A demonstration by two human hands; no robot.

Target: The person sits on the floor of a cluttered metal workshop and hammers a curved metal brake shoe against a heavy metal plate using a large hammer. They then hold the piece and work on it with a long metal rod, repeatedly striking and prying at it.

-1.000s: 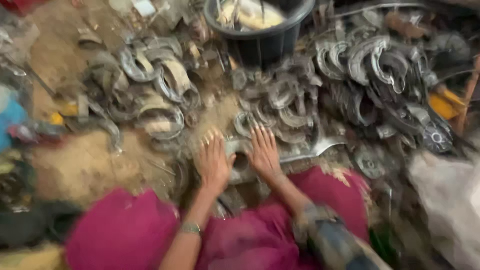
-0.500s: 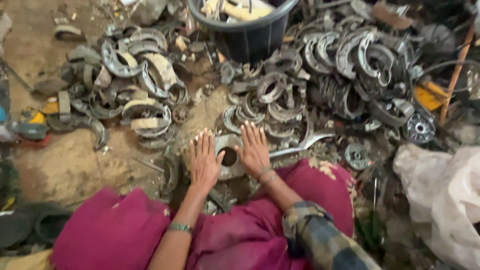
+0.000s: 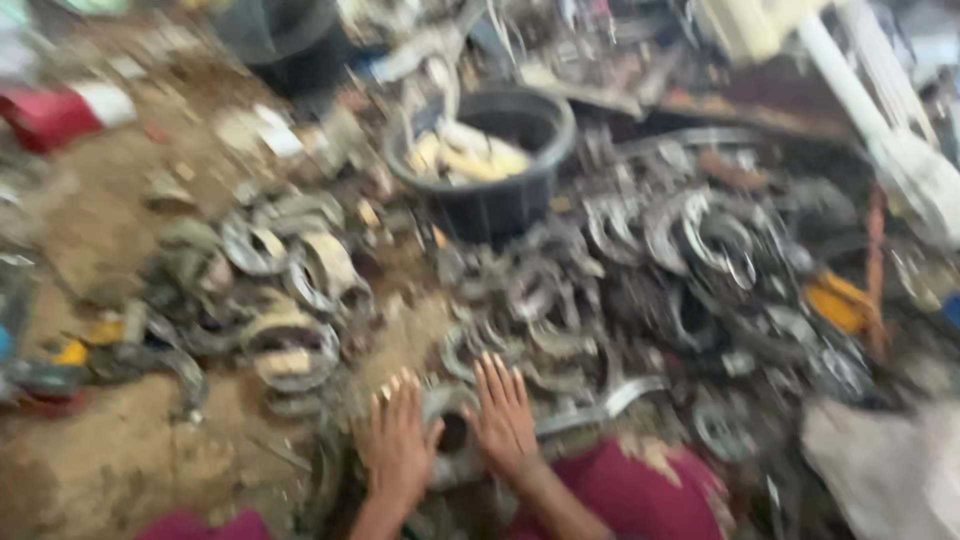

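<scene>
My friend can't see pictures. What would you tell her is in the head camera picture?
Two bare hands, left hand and right hand, press flat on a round metal part on dirty ground. Heaps of curved grey metal pieces lie all around, with a black bucket behind them. The picture is blurry.

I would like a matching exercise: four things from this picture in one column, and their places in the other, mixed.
Things:
1. black tub
2. left hand
3. red block
4. white pipe

Places:
A. top right
B. upper left edge
C. bottom centre, flat on a round metal part
D. upper centre, behind the curved metal pieces

Pairs: 1-D, 2-C, 3-B, 4-A
</scene>
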